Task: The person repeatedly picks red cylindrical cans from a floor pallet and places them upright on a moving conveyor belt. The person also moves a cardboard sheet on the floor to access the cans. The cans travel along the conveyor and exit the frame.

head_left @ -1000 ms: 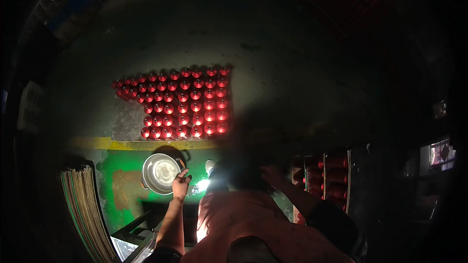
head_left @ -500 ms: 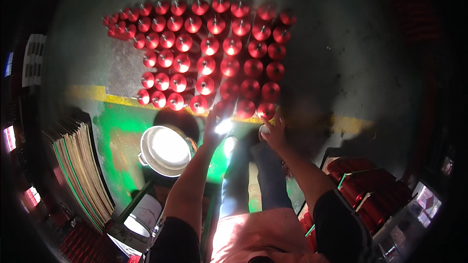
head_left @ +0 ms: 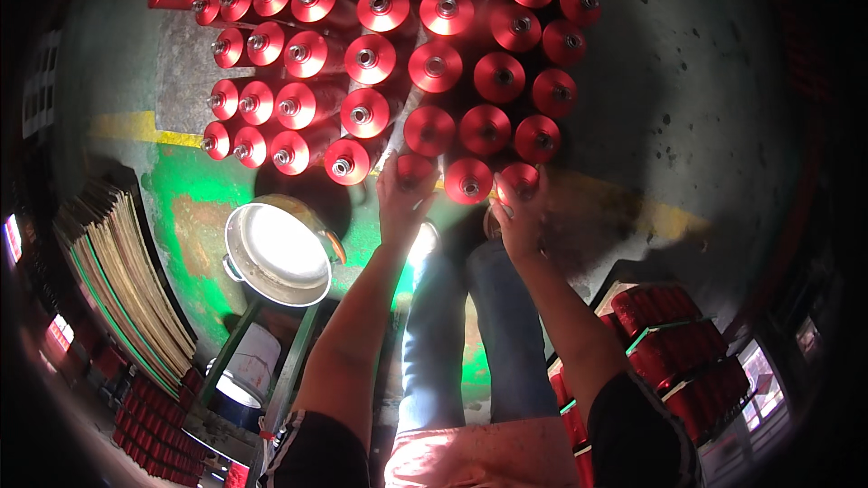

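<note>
Several rows of red thread cones stand upright on the grey floor. My left hand is closed over the top of a red cone at the near edge of the block. My right hand grips another red cone a little to the right, at the same near row. Between them stands a red cone that neither hand touches. My legs in blue jeans show below the hands.
A shiny metal pot sits on a green stand at the left. A stack of flat boards leans at far left. Crates of red cones stand at lower right. A yellow line and green paint mark the floor.
The view has dropped closer to the cones. Both hands have reached forward from near my body to the front row and closed on two cones.
</note>
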Available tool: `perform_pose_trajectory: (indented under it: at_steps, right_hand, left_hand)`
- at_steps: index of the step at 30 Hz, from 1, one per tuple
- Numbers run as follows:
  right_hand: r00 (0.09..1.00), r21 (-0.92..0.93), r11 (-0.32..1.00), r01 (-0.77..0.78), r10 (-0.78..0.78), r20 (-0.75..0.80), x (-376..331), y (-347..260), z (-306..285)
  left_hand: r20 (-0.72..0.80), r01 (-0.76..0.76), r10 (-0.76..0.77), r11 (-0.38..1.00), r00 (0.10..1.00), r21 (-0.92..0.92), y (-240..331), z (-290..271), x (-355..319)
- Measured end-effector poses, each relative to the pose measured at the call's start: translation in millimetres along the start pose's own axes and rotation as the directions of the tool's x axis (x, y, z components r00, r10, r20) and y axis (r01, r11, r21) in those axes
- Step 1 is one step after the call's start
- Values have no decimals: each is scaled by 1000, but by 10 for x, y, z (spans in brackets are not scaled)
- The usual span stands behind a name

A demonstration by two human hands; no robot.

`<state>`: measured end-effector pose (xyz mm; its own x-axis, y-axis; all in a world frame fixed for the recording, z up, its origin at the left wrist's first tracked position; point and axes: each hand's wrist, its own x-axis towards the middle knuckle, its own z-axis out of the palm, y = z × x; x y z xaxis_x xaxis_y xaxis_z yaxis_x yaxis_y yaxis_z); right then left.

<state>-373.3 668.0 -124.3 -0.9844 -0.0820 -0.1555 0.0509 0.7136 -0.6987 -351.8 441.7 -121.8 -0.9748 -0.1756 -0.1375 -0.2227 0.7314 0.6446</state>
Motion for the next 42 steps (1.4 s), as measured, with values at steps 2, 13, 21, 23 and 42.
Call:
perform_pose_trajectory:
  at_steps: [2,13,21,23,42]
  right_hand:
    - [999,14,999,-47,47,-19,1,-18,14]
    - [992,50,995,-88,83,91,-371,-471,-1268]
    - [965,289,945,155,-208,162,-514,-1794,-2543]
    - [955,308,950,57,-142,260,-460,-2185,-2689]
    - [17,-108,-241,-964,-464,885,-1541,-5614,-1231]
  left_hand:
    - [-13,-45,46,998,999,39,-68,5,-5]
    - [24,280,-285,918,958,-280,341,-1056,-841]
    - [-367,69,-355,793,860,-605,1738,-3276,-2195]
    - [-511,-4,-262,888,818,-461,1966,-3788,-2531]
    - [-112,-308,-287,-859,951,-409,928,-4999,-3277]
